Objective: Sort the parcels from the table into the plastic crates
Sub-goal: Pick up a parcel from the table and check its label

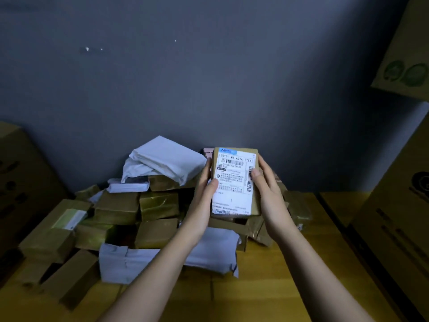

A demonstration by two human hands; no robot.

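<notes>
I hold a small brown cardboard parcel upright above the pile, its white shipping label with barcodes facing me. My left hand grips its left edge, thumb on the label. My right hand grips its right edge, thumb over the side barcode. Below and to the left lies a heap of brown taped boxes and white plastic mailers on the wooden table. No plastic crate is in view.
A grey wall stands right behind the pile. Large cardboard cartons stand at the left and at the right, with another higher at the top right. A white mailer lies at the pile's front.
</notes>
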